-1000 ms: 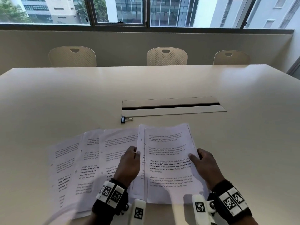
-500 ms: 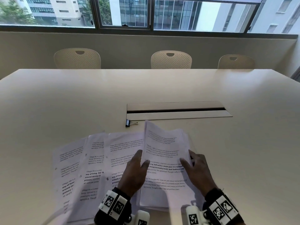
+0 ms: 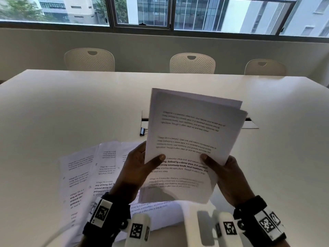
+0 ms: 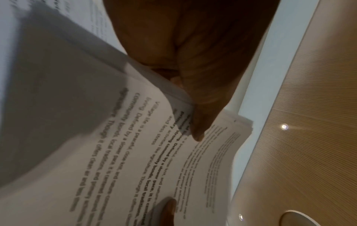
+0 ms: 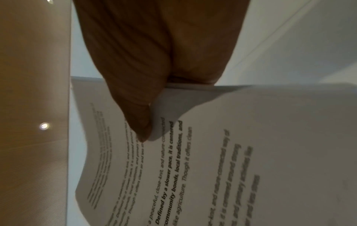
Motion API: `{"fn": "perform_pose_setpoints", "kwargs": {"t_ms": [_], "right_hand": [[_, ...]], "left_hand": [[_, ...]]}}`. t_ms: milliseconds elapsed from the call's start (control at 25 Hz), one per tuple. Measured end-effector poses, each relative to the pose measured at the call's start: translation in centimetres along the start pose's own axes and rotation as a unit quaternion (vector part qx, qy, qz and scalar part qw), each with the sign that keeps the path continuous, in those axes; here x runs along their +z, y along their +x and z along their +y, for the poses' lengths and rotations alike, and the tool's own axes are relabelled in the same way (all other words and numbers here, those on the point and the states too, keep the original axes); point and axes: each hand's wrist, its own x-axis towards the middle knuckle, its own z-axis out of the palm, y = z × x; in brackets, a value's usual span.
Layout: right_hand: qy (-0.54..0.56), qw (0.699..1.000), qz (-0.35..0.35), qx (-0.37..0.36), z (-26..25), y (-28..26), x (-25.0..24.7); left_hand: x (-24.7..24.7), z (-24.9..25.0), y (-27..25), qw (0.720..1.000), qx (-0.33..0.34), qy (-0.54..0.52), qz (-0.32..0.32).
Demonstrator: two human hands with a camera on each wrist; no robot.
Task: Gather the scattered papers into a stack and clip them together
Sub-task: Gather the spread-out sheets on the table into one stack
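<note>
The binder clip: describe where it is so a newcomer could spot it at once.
Start at the long cable slot in the middle of the white table. Just off its left end, beyond the sheets still spread flat, lies the binder clip. It is the only small black thing there, with wire handles, partly behind the held stack.

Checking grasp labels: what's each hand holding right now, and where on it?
Both hold the lifted paper stack: left hand pinches its left edge, right hand its right edge, thumbs in front.

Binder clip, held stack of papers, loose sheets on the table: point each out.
binder clip (image 3: 142, 131), head view, black body.
held stack (image 3: 187, 139), head view, top page's middle.
loose sheets (image 3: 80, 175), head view, leftmost sheet.
</note>
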Motion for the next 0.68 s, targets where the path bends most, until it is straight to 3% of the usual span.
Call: {"fn": "perform_pose_setpoints", "kwargs": {"t_ms": [320, 680], "right_hand": [[-0.077, 0.987, -0.009, -0.14, -2.0, -0.7, 2.2], [-0.089, 0.992, 0.015, -0.084, 1.2, -0.7, 1.5]], "left_hand": [[0.8, 3.7, -0.2, 0.993, 0.093, 0.069, 0.006], [0.6, 1.0, -0.6, 0.996, 0.043, 0.074, -0.021]]}}
